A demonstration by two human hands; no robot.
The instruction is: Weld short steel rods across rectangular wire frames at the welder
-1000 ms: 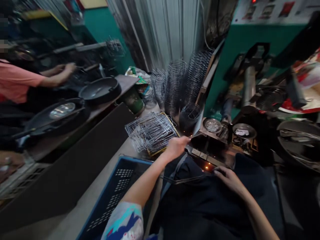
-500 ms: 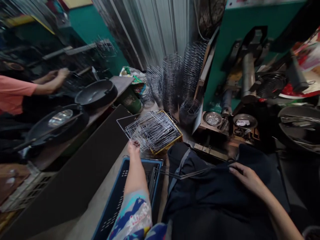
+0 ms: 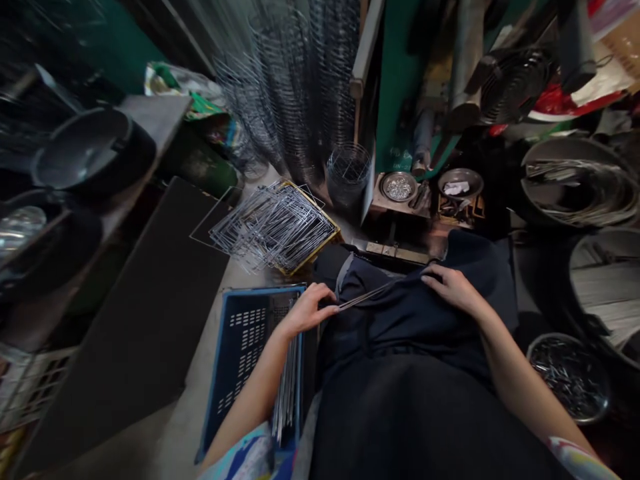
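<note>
A few thin metal wires [image 3: 367, 295] stretch across my lap, over dark cloth [image 3: 395, 327]. My left hand [image 3: 311, 308] pinches their left end between thumb and fingers. At the other end my right hand [image 3: 453, 288] is closed, thumb against fingers, where the wires run into its grip; their tips are hidden there. Beyond my left hand lies a heap of rectangular wire frames [image 3: 275, 227] on a yellow crate [image 3: 320, 248]. Below my left forearm stands a blue plastic basket [image 3: 225, 347] with straight wires [image 3: 286, 393] along its right side.
A green machine [image 3: 395, 143] stands ahead, with a small dish of metal bits [image 3: 399, 187] at its base. Stacks of wire rings [image 3: 285, 93] rise behind the frames. At right are a bowl of small metal parts [image 3: 570, 377] and pans of wire. A dark board [image 3: 125, 333] leans at left.
My left hand has left the frame on the heap and come back to grip the wires over my lap. My right hand stays on the wires. The view has tilted down and turned right.
</note>
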